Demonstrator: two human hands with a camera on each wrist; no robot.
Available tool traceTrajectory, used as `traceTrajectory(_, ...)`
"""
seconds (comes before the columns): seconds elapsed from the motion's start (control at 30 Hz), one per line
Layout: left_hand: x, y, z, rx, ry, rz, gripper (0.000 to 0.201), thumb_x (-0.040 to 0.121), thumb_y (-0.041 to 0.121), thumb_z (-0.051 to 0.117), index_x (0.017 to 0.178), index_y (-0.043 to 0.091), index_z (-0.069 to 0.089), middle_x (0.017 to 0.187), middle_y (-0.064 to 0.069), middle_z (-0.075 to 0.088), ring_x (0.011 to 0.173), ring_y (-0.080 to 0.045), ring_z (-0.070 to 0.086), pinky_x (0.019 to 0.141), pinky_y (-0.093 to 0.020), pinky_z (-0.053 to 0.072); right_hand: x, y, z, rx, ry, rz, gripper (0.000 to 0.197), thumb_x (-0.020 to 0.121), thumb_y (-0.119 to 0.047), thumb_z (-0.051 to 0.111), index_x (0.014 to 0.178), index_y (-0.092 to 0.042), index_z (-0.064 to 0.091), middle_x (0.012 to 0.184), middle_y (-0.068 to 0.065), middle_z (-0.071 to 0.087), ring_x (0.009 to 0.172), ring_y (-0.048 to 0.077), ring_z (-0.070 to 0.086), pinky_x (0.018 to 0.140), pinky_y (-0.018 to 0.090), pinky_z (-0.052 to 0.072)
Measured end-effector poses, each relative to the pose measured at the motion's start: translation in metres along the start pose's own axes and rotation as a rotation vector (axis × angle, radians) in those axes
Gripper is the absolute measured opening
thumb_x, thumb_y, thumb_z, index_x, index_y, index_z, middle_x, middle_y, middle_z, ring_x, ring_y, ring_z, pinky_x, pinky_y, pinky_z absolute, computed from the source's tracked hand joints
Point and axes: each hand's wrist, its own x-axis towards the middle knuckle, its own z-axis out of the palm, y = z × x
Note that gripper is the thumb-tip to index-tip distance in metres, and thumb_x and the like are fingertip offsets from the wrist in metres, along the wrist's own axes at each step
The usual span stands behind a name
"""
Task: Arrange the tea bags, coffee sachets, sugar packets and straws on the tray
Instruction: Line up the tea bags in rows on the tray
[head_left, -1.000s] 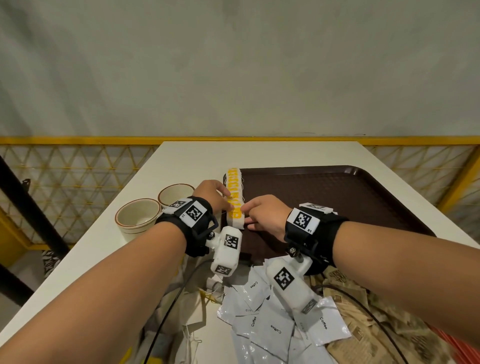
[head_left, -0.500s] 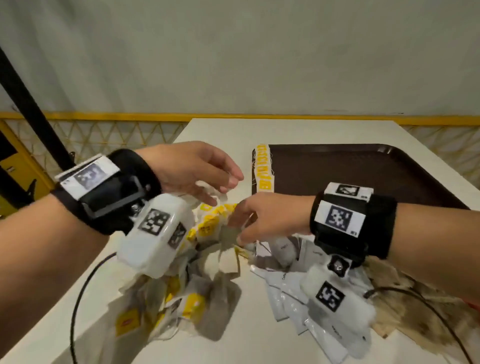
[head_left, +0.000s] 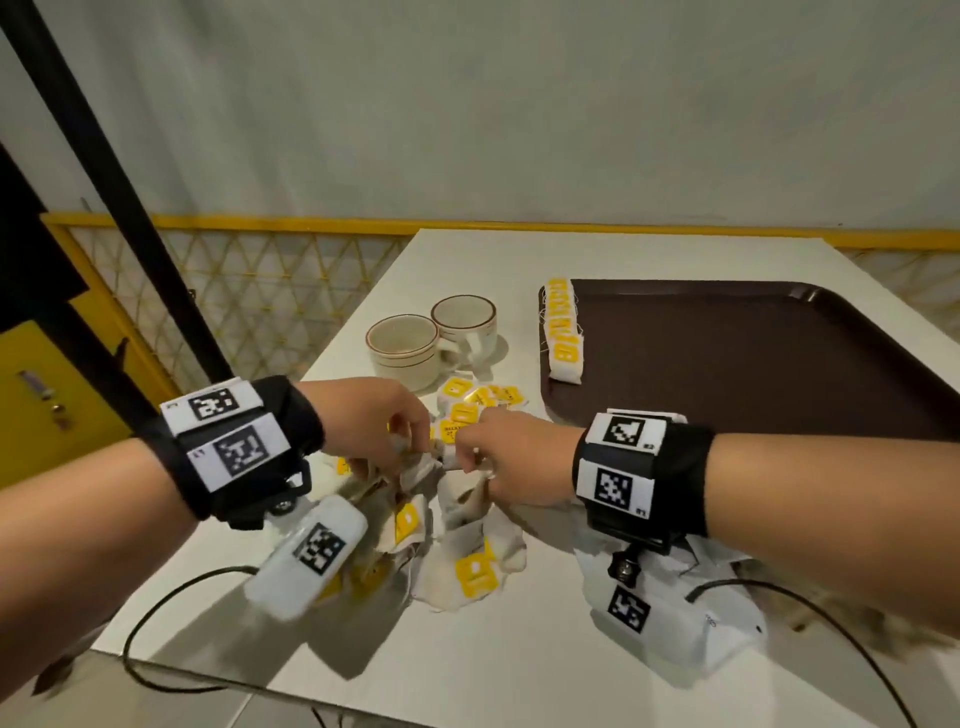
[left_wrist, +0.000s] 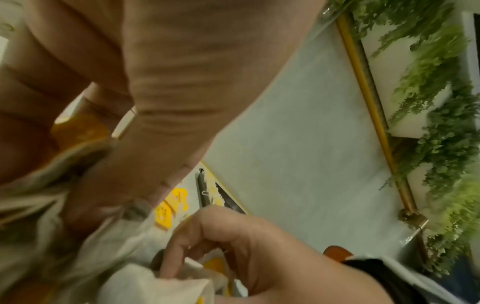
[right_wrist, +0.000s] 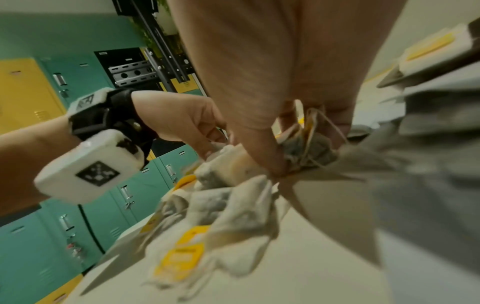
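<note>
A loose pile of white tea bags (head_left: 467, 566) with yellow tags lies on the table near its front edge, left of the dark brown tray (head_left: 753, 364). A tidy row of tea bags (head_left: 563, 332) stands along the tray's left rim. My left hand (head_left: 410, 457) and right hand (head_left: 467, 460) meet over the pile, fingers curled. In the right wrist view my right hand (right_wrist: 280, 164) pinches a bunch of tea bags (right_wrist: 306, 148) by bags and strings, and the left hand (right_wrist: 187, 127) grips bags beside it. The left wrist view is blurred; tea bags (left_wrist: 145, 283) show under the fingers.
Two cream cups (head_left: 402, 348) (head_left: 464, 317) stand just behind the pile, left of the tray. White coffee sachets (head_left: 727, 623) lie under my right wrist, with blurred brown packets (head_left: 841, 618) further right. Cables trail over the table's front edge (head_left: 363, 691).
Both hands left the tea bag row at the tray's rim, came back to the loose pile and closed on bags there. The head view swung left.
</note>
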Motion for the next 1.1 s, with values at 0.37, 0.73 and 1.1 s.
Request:
traceTrajectory(0.37, -0.009, 0.041, -0.032, -0.907, 0.551, 0.261, 0.017, 0.081, -0.009, 0.064, 0.079, 0.008, 0.063, 0.073, -0.012, 0.057, 0.054, -0.011, 0.060, 0.059, -0.023, 0.056, -0.030, 0.046, -0.034, 1.304, 0.326, 0.084, 0.018, 0.089, 0.004, 0.058, 0.107, 0.005, 0.060, 0.087, 0.010, 0.064, 0.071, 0.010, 0.062, 0.064, 0.017, 0.051)
traceTrajectory(0.73, 0.058, 0.131, 0.033, -1.864, 0.297, 0.333, 0.017, 0.090, -0.009, 0.048, 0.085, 0.006, 0.054, 0.062, -0.004, 0.066, 0.050, -0.008, 0.062, 0.057, -0.020, 0.055, -0.073, 0.077, -0.010, 2.353, 0.419, 0.015, 0.034, 0.071, -0.013, 0.057, 0.103, -0.002, 0.056, 0.091, 0.013, 0.065, 0.075, 0.021, 0.062, 0.070, 0.028, 0.050)
traceTrajectory(1.1, 0.061, 0.124, 0.051, -2.030, 0.228, 0.272, 0.010, 0.090, -0.002, 0.051, 0.094, 0.005, 0.058, 0.087, -0.013, 0.068, 0.067, -0.013, 0.069, 0.058, -0.018, 0.056, -0.087, 0.079, -0.006, 2.081, 0.420, 0.253, 0.018, 0.087, -0.020, 0.062, 0.094, -0.003, 0.063, 0.081, 0.013, 0.061, 0.070, 0.020, 0.061, 0.052, 0.027, 0.056)
